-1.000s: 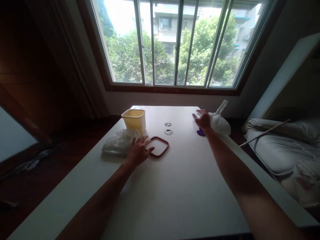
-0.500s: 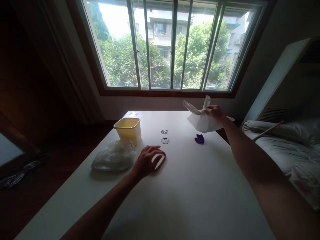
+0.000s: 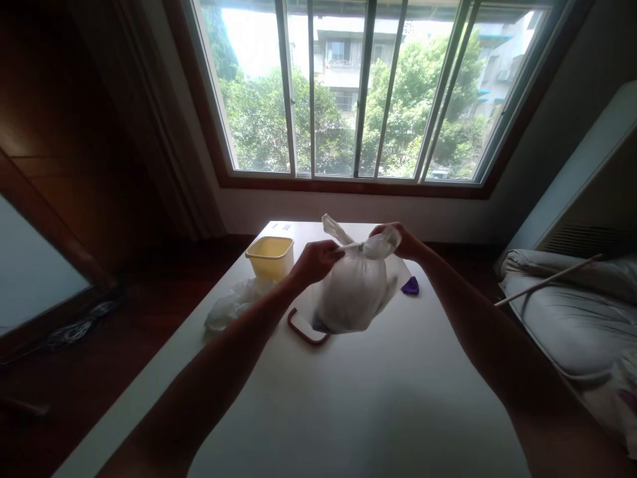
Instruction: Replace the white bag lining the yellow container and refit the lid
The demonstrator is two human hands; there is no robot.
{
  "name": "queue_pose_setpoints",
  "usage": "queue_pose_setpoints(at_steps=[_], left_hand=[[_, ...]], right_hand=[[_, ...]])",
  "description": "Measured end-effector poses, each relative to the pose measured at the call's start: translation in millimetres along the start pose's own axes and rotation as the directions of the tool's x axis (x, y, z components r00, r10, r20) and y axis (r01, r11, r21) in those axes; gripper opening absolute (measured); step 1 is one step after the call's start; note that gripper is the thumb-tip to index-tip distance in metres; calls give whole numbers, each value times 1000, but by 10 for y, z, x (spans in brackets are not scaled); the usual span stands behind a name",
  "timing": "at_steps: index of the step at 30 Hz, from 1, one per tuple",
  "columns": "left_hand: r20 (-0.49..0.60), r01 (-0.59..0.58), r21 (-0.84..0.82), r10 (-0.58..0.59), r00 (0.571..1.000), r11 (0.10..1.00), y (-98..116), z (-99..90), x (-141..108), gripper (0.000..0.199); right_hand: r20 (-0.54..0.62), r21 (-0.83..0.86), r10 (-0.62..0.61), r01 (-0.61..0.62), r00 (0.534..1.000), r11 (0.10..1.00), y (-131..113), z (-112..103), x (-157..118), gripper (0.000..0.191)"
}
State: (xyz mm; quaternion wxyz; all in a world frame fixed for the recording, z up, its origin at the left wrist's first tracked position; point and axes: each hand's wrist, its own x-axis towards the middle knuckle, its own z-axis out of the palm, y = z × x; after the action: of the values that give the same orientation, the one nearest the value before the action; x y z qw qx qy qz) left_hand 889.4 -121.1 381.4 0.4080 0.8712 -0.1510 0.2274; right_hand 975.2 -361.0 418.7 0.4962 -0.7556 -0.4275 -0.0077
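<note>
Head view, and the knotted white plastic bag [image 3: 352, 295] hangs over the middle of the table [image 3: 348, 411], the left hand [image 3: 317, 261] clamped on its twisted top, the right hand [image 3: 398, 240] closed on the other side, fingertips partly hidden by a loop! Below, the bag cuts across the reddish-brown square ring [image 3: 301, 334], blocking its far part. Over left, a yellow bin [image 3: 271, 260] stands upright, a crumpled clear plastic bag [image 3: 233, 305] in front, partly behind the left forearm. Purple cloth [image 3: 411, 286] lies right, near the table's edge.
</note>
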Motion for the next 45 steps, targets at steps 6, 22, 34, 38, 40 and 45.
queue_pose_setpoints(at_steps=[6, 22, 34, 38, 40, 45], left_hand=[[-81, 157, 30, -154, 985, 987, -474, -521, -493, 30], [133, -75, 579, -3, 991, 812, -289, 501, -58, 54], [36, -13, 254, 4, 999, 967, -353, -478, -1, 21], [-336, 231, -130, -262, 905, 964, -397, -1275, 207, 31], [-382, 238, -297, -343, 858, 925, -372, -1547, 397, 34], [-356, 96, -523, -319, 878, 847, -216, -1987, 976, 40]], right_hand=[[-27, -221, 154, -156, 988, 963, 390, -118, -319, 17], [-43, -341, 102, -110, 994, 934, 789, 812, -410, 50], [-17, -105, 45, -47, 999, 993, 406, 487, -79, 39], [-354, 133, 127, -85, 927, 987, 142, 201, 323, 49], [-460, 256, 130, -9, 878, 967, -24, 155, 655, 50], [-382, 389, 21, 140, 924, 911, -662, 300, 1513, 40]])
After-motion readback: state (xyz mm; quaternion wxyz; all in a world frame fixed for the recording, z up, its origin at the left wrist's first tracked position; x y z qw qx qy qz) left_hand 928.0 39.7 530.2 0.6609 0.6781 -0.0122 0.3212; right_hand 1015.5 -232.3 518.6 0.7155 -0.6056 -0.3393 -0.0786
